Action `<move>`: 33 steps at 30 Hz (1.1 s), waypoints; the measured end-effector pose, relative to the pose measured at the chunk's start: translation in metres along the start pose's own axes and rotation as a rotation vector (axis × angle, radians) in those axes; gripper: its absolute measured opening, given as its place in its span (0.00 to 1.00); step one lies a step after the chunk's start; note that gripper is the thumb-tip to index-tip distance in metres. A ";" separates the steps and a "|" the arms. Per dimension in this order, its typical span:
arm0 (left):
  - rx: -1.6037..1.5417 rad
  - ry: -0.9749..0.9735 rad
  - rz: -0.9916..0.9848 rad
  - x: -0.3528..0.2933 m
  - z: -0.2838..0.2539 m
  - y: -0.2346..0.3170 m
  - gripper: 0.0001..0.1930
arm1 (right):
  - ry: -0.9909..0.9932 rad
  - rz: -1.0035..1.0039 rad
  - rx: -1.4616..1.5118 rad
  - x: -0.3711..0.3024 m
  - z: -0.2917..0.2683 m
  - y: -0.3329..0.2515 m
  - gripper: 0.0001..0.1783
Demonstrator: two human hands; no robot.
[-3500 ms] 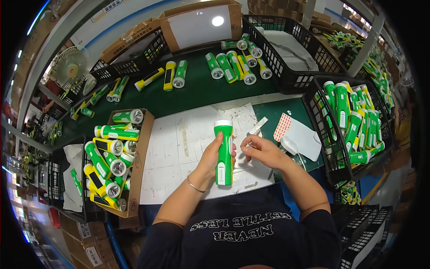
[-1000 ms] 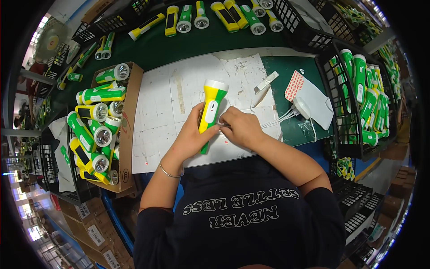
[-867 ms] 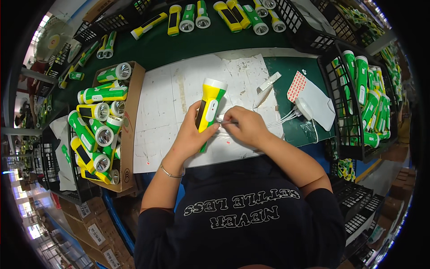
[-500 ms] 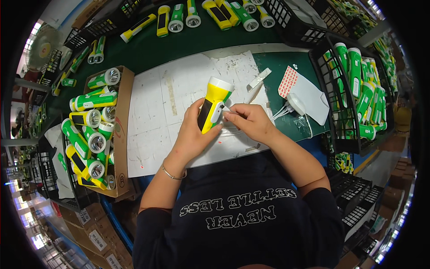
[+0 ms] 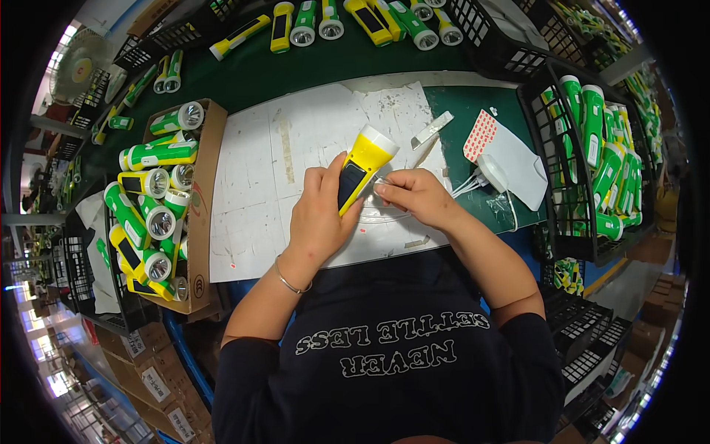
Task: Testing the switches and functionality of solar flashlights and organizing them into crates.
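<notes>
A yellow flashlight (image 5: 367, 155) with a white head and a dark panel leans up and to the right above the white board (image 5: 251, 185). My left hand (image 5: 319, 211) is wrapped round its lower body. Beside it, my right hand (image 5: 420, 197) pinches a small pale piece (image 5: 380, 181), which looks like the end of a thin white cable. This piece sits close to the flashlight's right side; whether they touch I cannot tell. Thin white cables (image 5: 467, 186) run from behind my right hand to a white rounded device (image 5: 491, 172) on the right.
A cardboard box (image 5: 208, 166) of green and yellow flashlights stands at the left. At the right is a black crate (image 5: 568, 246) filled with more. Several flashlights (image 5: 281, 28) line the far side. A flat strip (image 5: 433, 130) and a red label sheet (image 5: 482, 137) lie right of my hands.
The flashlight has turned in my left hand, so its dark panel faces up more and the side switch is out of sight. My right hand has drawn slightly away from it.
</notes>
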State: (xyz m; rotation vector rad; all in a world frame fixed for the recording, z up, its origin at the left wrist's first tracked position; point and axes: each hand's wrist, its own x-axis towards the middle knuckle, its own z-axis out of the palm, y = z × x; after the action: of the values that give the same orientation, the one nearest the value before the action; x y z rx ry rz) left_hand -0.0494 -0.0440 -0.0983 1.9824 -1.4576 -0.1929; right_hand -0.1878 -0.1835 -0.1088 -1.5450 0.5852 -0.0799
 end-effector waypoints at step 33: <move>-0.899 0.027 -0.414 0.030 -0.018 -0.011 0.34 | 0.251 -0.300 -0.696 -0.028 -0.001 -0.022 0.27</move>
State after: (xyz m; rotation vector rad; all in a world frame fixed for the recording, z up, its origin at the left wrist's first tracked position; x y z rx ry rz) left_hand -0.0207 -0.0617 -0.0836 1.4683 -0.7013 -0.8339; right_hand -0.2057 -0.1737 -0.0797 -2.3173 0.6061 -0.3300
